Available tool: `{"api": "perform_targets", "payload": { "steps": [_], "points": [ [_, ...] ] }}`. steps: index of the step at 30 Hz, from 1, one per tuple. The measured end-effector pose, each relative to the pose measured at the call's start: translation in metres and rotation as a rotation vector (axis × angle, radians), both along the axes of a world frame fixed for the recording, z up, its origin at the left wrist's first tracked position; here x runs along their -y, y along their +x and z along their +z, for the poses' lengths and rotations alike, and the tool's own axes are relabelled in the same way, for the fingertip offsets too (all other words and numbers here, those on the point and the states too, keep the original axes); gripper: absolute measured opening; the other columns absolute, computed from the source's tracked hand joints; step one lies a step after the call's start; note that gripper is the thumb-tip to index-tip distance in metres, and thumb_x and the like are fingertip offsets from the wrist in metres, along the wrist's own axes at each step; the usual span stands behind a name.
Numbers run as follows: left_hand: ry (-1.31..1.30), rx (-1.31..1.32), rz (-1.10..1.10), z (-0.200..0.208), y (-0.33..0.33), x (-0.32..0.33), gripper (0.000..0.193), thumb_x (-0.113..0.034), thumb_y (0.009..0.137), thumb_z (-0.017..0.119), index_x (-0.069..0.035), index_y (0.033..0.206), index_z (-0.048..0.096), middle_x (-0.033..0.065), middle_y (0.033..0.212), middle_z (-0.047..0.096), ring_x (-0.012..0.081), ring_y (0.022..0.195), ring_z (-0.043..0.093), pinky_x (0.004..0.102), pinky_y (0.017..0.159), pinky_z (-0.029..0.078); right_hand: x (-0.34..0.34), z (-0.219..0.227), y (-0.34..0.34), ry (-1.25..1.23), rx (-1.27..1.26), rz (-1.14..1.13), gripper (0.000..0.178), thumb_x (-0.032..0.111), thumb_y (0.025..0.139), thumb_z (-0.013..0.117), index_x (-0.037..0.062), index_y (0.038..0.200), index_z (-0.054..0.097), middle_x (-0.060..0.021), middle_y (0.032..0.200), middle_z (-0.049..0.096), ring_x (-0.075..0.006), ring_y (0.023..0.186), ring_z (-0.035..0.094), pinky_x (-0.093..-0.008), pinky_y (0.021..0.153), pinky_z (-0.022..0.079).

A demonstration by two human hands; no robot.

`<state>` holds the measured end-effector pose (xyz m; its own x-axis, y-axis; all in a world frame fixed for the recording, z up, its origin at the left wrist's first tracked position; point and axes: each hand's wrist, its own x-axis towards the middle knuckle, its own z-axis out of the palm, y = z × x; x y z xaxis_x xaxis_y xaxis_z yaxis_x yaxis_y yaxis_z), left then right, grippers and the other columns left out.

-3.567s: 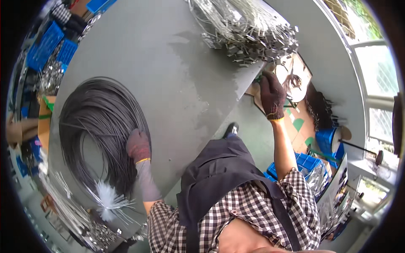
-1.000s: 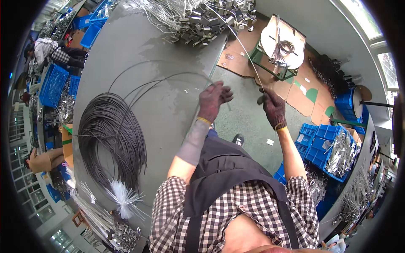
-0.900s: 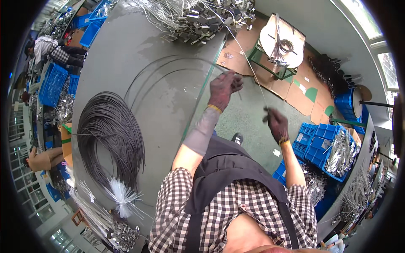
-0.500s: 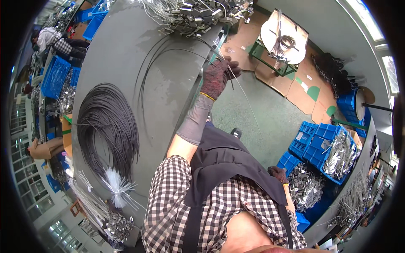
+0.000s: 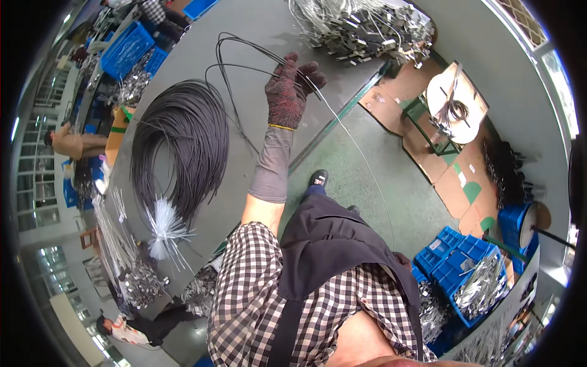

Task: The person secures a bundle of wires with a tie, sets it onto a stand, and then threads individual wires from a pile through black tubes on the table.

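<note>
My left hand point(image 5: 287, 93), in a dark red knit glove, is closed around a few thin black cables point(image 5: 239, 66). They loop out over the grey table to the left. From the same hand a thin whitish wire point(image 5: 361, 145) hangs past the table edge toward the floor. My right hand point(image 5: 402, 261), gloved too, shows only a sliver behind my dark apron, and its fingers are hidden. Left of the held cables lies a large coil of black cable point(image 5: 211, 144), with a spray of clear strands point(image 5: 166, 229) at its near end.
A heap of metal-ended connectors and pale wires point(image 5: 373, 33) covers the table's far end. Right of it, a round white disc point(image 5: 441, 95) on a green stand carries a small black coil. Blue crates point(image 5: 455, 269) of cables stand at the right. Other people point(image 5: 137, 330) are at the left.
The view has turned and shifted. My left hand has moved from the table's edge to above its surface, still gripping the cables. My right hand has become mostly hidden behind the apron.
</note>
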<state>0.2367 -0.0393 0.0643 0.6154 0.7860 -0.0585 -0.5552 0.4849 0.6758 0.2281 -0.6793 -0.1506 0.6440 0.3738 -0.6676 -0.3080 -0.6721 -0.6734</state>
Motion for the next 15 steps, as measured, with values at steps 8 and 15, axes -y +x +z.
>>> {"api": "perform_targets", "payload": {
  "steps": [8, 15],
  "points": [
    [-0.018, -0.117, 0.054, -0.016, -0.015, -0.007, 0.030, -0.028, 0.097, 0.055, -0.013, 0.124, 0.053, 0.0203, 0.094, 0.067, 0.0355, 0.072, 0.068, 0.0548, 0.071, 0.057, -0.016, 0.006, 0.028, -0.053, 0.014, 0.171, 0.021, 0.018, 0.090, 0.065, 0.0028, 0.103, 0.070, -0.0073, 0.085, 0.072, -0.0109, 0.078, 0.064, -0.0273, 0.071, 0.051],
    [-0.174, -0.152, -0.259, -0.070, -0.008, 0.029, 0.031, -0.026, 0.097, 0.055, -0.010, 0.123, 0.053, 0.0163, 0.104, 0.066, 0.0331, 0.082, 0.068, 0.0518, 0.071, 0.058, -0.053, -0.006, 0.036, 0.067, 0.087, 0.233, 0.022, 0.020, 0.090, 0.063, 0.0024, 0.102, 0.070, -0.0084, 0.082, 0.071, -0.0121, 0.073, 0.064, -0.0277, 0.068, 0.051]
  ]
}}
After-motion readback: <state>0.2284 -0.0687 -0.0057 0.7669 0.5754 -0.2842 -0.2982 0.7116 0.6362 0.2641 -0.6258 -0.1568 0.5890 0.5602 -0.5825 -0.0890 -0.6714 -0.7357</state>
